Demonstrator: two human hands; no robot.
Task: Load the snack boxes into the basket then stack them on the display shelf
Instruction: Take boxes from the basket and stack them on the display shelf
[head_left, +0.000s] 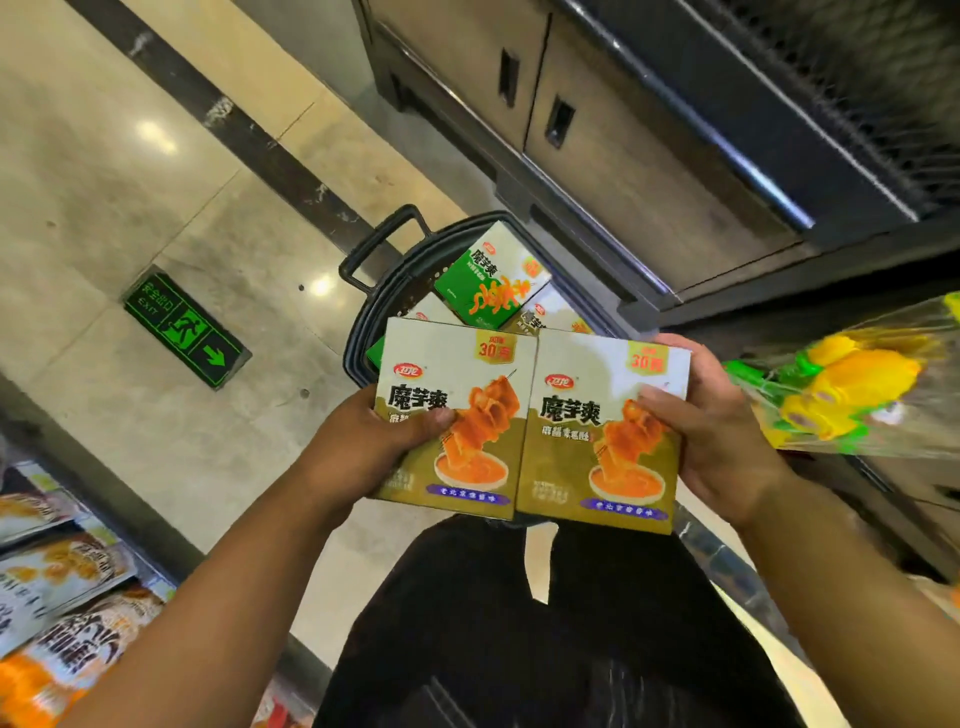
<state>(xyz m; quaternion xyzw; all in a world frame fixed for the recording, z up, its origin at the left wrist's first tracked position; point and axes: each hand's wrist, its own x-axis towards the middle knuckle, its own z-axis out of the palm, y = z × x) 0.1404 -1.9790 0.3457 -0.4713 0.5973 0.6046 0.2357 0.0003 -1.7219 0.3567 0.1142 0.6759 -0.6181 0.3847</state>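
I hold two white-and-gold snack boxes side by side above a black basket (363, 317) on the floor. My left hand (374, 441) grips the left gold box (457, 415) with its thumb across the front. My right hand (722, 421) grips the right gold box (602, 436) the same way. Inside the basket lies a green snack box (493, 275) on top of other boxes, partly hidden behind the two I hold.
A dark display cabinet (623, 130) with drawers stands ahead on the right. Yellow packaged goods (852, 389) jut in at the right. Shelves of snack bags (62, 597) fill the lower left. A green exit sign (187, 327) is set in the tiled floor.
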